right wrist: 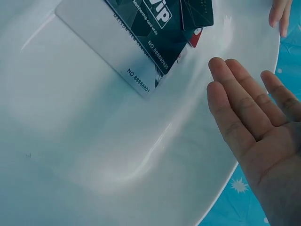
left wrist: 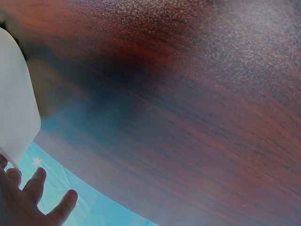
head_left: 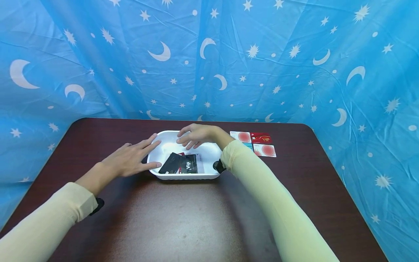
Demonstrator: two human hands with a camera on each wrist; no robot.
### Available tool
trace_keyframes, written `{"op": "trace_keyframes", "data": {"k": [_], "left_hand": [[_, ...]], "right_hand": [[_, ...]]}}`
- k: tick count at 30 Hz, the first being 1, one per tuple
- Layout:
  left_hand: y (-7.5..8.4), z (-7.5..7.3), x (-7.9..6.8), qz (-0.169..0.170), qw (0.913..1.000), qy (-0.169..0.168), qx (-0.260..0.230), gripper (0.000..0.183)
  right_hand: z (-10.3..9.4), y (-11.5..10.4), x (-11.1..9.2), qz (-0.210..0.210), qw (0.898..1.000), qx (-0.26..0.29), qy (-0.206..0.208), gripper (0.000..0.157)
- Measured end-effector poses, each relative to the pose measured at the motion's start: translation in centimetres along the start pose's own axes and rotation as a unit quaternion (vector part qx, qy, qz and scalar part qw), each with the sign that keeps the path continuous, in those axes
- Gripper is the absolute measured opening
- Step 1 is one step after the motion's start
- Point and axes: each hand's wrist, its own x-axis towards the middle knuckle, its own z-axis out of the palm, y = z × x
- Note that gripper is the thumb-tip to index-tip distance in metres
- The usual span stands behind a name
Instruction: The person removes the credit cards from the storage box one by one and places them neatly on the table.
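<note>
A white tray holds several overlapping cards toward its near left. Among them are a black card, a black card marked Vip and a paler card; a bit of red shows beneath. My left hand spreads its fingers at the tray's left end, fingertips right at the rim. In the left wrist view, that hand appears beside the tray's outer wall. Over the far part of the tray hovers my right hand, holding nothing. Its fingers extend loosely in the right wrist view.
To the right of the tray, a group of cards lies on the dark wooden table: a red VIP card, white cards with red circles and a partly hidden blue one. A blue curtain hangs behind the table.
</note>
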Motion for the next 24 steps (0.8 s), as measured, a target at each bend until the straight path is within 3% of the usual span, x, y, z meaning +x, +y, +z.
{"op": "trace_keyframes", "data": {"k": [9, 24], "left_hand": [[0.0, 0.1, 0.1, 0.002, 1.0, 0.004, 0.005, 0.089], [-0.3, 0.2, 0.0, 0.007, 0.9999, 0.012, -0.002, 0.088]], "right_hand": [[0.8, -0.6, 0.8, 0.008, 1.0, -0.004, -0.027, 0.059], [2.1, -1.0, 2.3, 0.059, 0.995, -0.054, -0.053, 0.059]]}}
